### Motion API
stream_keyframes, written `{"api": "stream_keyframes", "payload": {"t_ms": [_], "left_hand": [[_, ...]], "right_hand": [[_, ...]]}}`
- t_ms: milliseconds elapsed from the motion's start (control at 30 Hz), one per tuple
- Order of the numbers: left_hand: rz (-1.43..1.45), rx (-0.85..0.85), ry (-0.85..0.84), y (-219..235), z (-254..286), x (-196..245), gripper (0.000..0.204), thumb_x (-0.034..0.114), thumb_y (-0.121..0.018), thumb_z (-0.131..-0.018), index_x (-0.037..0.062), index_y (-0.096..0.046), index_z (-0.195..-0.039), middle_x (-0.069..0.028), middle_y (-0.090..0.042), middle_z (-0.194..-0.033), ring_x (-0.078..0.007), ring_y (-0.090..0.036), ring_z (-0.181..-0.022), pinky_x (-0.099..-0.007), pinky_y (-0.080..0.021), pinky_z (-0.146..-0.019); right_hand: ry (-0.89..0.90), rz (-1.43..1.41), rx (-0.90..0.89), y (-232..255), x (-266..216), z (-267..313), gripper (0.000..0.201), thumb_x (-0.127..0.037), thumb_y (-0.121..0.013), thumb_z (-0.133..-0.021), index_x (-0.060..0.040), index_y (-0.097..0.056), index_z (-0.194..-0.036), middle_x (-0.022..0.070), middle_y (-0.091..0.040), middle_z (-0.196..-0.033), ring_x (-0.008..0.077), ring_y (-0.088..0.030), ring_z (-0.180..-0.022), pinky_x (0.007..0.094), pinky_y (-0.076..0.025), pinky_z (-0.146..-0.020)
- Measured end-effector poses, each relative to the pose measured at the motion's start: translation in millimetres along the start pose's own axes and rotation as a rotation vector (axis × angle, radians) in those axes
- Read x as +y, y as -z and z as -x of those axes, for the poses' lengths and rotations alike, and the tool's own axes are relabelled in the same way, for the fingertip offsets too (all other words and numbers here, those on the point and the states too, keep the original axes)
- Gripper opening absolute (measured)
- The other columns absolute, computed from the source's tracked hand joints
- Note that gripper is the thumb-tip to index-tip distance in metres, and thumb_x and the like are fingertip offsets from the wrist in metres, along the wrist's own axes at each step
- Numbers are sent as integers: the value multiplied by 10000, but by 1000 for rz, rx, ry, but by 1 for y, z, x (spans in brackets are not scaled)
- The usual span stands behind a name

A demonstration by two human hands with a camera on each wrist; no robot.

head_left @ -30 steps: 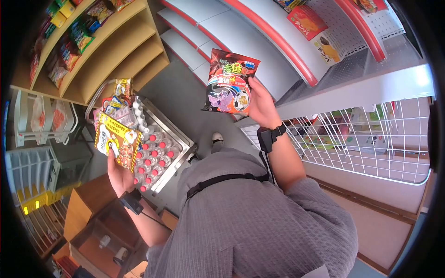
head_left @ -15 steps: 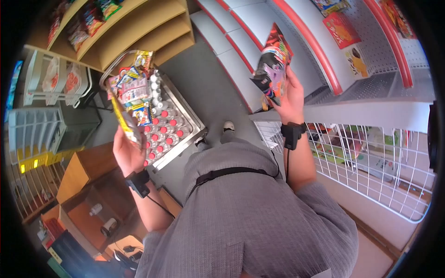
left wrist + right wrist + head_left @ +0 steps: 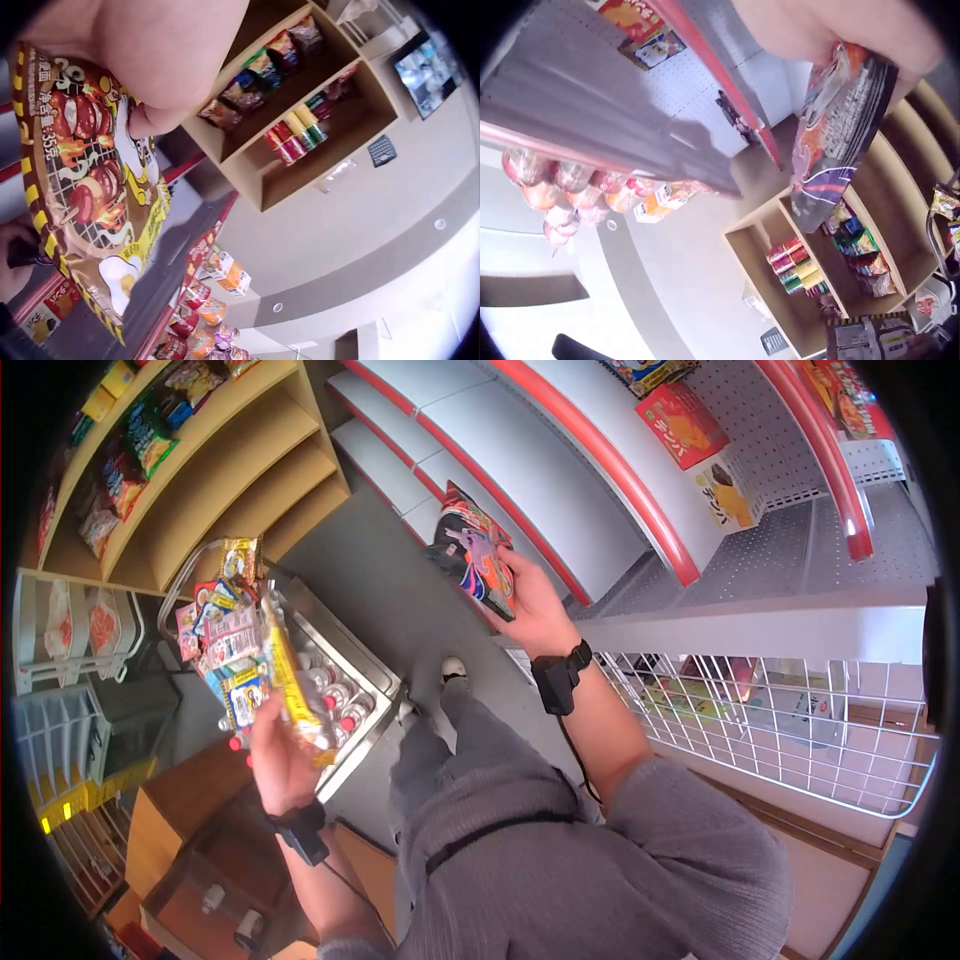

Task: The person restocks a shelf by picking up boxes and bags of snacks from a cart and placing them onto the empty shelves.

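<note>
- The right hand (image 3: 528, 610) curls its fingers round the lower edge of a red-and-black snack bag (image 3: 472, 550); the bag sticks up past the fingertips.
- The left hand (image 3: 280, 755) pinches a yellow-brown snack bag (image 3: 290, 680) held edge-on, thumb across its face.
- That yellow-brown bag hangs above the metal cart (image 3: 375, 660), over the cart's bottles (image 3: 335, 700).
- Away from the cart, the red-and-black bag sits close before a white shelf (image 3: 560, 470); grey floor (image 3: 400, 600) lies open between cart and shelf.
</note>
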State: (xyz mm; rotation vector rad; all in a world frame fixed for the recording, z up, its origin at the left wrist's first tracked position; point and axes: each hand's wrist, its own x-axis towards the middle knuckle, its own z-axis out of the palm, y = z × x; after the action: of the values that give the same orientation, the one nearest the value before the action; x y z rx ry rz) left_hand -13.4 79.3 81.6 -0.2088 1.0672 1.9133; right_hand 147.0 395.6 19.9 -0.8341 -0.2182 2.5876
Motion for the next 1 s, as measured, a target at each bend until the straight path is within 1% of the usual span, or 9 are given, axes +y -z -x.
{"api": "stream_keyframes", "payload": {"t_ms": [200, 333, 400, 467, 567, 667, 800, 867, 1000], "left_hand": [[190, -297, 227, 7, -87, -34, 308, 344, -583, -1030, 52, -611, -1123, -45, -644, -985, -215, -631, -956, -331, -537, -800], [28, -145, 257, -86, -121, -36, 376, 439, -553, -1042, 84, -604, -1153, -53, -670, -1036, -220, -657, -984, -363, -545, -831], [45, -480, 252, -76, -165, -52, 387, 448, -534, -1050, 94, -603, -1189, -47, -679, -1062, -197, -666, -943, -365, -547, -841], [-80, -402, 228, -113, -170, -63, 393, 434, -508, -1063, 100, -590, -1252, -33, -680, -1077, -176, -667, -921, -350, -545, -833], [-24, -445, 191, -139, -184, -72, 404, 440, -505, -1063, 96, -584, -1261, -35, -676, -1077, -179, -668, -955, -357, -552, -835], [57, -548, 127, -150, -215, -93, 395, 423, -496, -1068, 87, -594, -1252, -47, -680, -1111, -192, -666, -1004, -377, -554, -858], [355, -297, 144, -184, -238, -120, 371, 389, -530, -1044, 75, -633, -1212, -88, -681, -1174, -233, -643, -1039, -408, -541, -858], [690, -603, 329, -193, -244, -128, 381, 370, -589, -994, 65, -634, -1220, -108, -659, -1206, -273, -589, -1103, -391, -528, -834], [1001, -720, 482, -195, -256, -140, 423, 351, -607, -957, 70, -634, -1272, -109, -625, -1245, -277, -540, -1112, -345, -503, -807]], "right_hand": [[108, 66, -42, 21, 3, -17, 323, -187, -472, -1063, 46, -530, -1280, 181, -679, -1217, 256, -717, -1037, 418, -606, -920], [109, 406, -20, -2, -10, -13, 310, -152, -518, -1034, 40, -546, -1277, 134, -699, -1144, 188, -718, -995, 333, -596, -882], [208, 724, 51, -15, -20, -22, 300, -157, -532, -1032, 37, -566, -1258, 122, -700, -1137, 171, -716, -971, 311, -590, -851], [236, 792, 63, -38, -38, -31, 285, -166, -550, -1002, 53, -621, -1170, 132, -718, -1069, 165, -713, -928, 323, -568, -804], [528, 1570, 143, -63, -70, -46, 344, -219, -558, -937, 93, -669, -1030, 189, -727, -898, 243, -709, -859, 400, -526, -770], [428, 1828, 172, -105, -101, -39, 393, -269, -533, -960, 85, -689, -1029, 183, -731, -874, 279, -716, -855, 403, -528, -781], [289, 1625, 95, -125, -126, -48, 564, -370, -476, -1041, 155, -676, -988, 244, -727, -870, 277, -744, -859, 364, -577, -779], [269, 1511, -1, -132, -129, -52, 591, -364, -442, -1066, 192, -639, -1029, 296, -712, -956, 291, -748, -864, 351, -606, -802], [161, 1346, 11, -141, -139, -35, 512, -303, -437, -1067, 186, -581, -1110, 311, -682, -1075, 315, -742, -918, 344, -616, -841]]}}
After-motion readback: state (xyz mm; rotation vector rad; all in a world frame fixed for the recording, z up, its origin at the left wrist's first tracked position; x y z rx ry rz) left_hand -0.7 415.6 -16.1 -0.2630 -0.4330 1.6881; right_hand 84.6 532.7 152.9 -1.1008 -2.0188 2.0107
